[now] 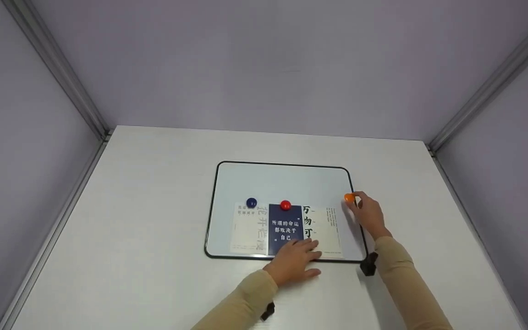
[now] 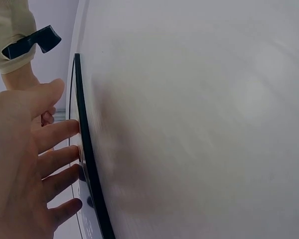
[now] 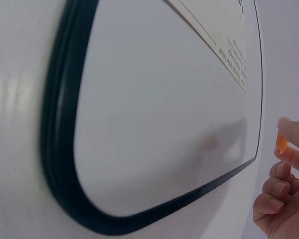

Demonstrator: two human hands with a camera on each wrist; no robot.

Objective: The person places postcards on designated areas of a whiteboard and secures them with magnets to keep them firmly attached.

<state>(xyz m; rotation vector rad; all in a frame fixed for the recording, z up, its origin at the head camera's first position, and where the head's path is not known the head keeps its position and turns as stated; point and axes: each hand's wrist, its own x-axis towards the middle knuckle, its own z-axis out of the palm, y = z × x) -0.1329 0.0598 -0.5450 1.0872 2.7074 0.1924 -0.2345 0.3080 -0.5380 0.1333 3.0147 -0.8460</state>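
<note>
A whiteboard (image 1: 287, 178) with a dark frame lies on the white table. My right hand (image 1: 368, 215) pinches an orange round magnet (image 1: 349, 197) between thumb and finger near the board's right edge; the right wrist view shows the magnet (image 3: 282, 143) off the surface. My left hand (image 1: 294, 261) lies with spread fingers over the lower board edge, fingertips at the cards. On the board are a pale card (image 1: 248, 233) at left, a navy card (image 1: 285, 224) in the middle and a cream card (image 1: 330, 233) at right. The left hand hides part of the lower cards.
A blue magnet (image 1: 251, 202) sits at the pale card's top and a red magnet (image 1: 285, 205) at the navy card's top. Around the board is the white tabletop (image 1: 154, 206). Grey panels (image 1: 264, 68) enclose the back and sides.
</note>
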